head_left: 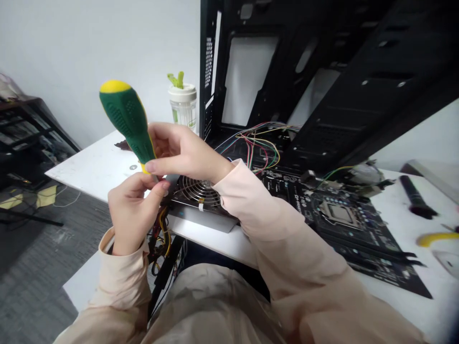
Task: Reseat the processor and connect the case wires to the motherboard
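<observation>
A green and yellow screwdriver (129,122) is tilted with its handle end up and to the left. My right hand (188,152) is closed on it, thumb and fingers at the lower end of the handle. Below, my left hand (134,205) pinches around the metal shaft near its lower end. The tip is hidden by the fingers, and I cannot tell whether a screw is there too. Just right of both hands lies a power supply (197,193) with a round wire fan grille, partly covered by my right forearm. Its bundled cables (163,234) hang over the table edge.
A black computer case (322,110) stands open behind, with thin coloured wires (260,145) inside. At right lie a motherboard (373,239), a black brush (412,198) and a yellow-handled tool (435,237). A white-lidded bottle (182,102) stands on the white table (82,165).
</observation>
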### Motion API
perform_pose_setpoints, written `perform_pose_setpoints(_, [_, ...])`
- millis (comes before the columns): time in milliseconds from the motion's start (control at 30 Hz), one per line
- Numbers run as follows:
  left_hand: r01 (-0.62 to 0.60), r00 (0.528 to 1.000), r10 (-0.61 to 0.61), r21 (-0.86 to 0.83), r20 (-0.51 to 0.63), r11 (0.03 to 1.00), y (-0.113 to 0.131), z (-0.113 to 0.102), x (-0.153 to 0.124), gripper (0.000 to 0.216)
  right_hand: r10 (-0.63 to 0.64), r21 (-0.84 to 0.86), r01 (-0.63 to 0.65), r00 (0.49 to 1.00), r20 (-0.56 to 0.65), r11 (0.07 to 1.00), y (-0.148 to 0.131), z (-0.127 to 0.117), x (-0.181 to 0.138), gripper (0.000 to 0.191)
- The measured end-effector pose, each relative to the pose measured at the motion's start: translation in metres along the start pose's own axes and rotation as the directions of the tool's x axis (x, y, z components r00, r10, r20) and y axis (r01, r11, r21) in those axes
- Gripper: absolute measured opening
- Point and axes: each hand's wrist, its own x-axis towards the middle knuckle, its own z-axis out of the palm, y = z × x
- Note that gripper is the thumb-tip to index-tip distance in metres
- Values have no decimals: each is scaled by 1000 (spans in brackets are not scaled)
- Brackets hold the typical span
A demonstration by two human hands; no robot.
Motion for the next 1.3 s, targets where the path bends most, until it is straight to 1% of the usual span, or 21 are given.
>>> perform_pose_setpoints(100, [-20,999,21,33,-33,999,0,-1,-2,13,-56,7,56,998,24,998,6,0,-1,24])
perform_pose_setpoints(233, [6,1000,-6,41,-10,999,0,-3,-4,5,-42,9,42,999,22,999,9,0,-2,24])
perform_pose_setpoints(333, [11,1000,-11,91,-1,996,1,-5,-4,6,-49,-5,49,998,43,999,10,0,-2,26])
perform_pose_setpoints(467, [-3,998,-4,112,62,994,2,-8,-3,10,-63,7,62,995,78,998,11,0,-4,27])
perform_pose_setpoints(567, [-21,991,3,135,136,991,1,-10,0,14,-59,24,57,988,144,998,13,0,-6,31])
perform_pose_setpoints(667, [-33,986,5,164,167,986,0,-10,1,16,-51,28,46,980,190,999,14,-1,-6,37])
perform_pose_setpoints(833, [-32,981,-7,197,196,980,2,-11,1,19,-23,7,22,996,87,1000,11,0,-3,38])
perform_pose_setpoints(933, [-99,966,42,218,253,971,6,-12,4,21,25,22,-26,999,45,999,6,1,-4,43])
perform_pose_setpoints(1000, [-134,954,69,208,291,969,8,-13,7,22,60,34,-61,998,31,998,4,1,-4,42])
perform_pose_setpoints(1033, [-134,954,72,195,292,972,9,-12,8,21,70,37,-71,997,34,997,3,0,-4,41])
perform_pose_setpoints(1100, [-98,971,54,180,233,979,8,-11,9,17,72,52,-75,996,49,996,3,-1,-3,38])
perform_pose_setpoints(1200, [-26,997,14,175,74,984,6,-7,7,14,76,66,-79,996,55,995,2,-1,-1,34])
perform_pose_setpoints(1233, [-5,1000,0,180,29,984,5,-6,6,14,80,58,-83,995,51,995,2,0,-1,33])
perform_pose_setpoints(1300, [15,1000,-11,189,-21,982,4,-4,4,14,78,32,-79,996,40,996,0,2,0,33])
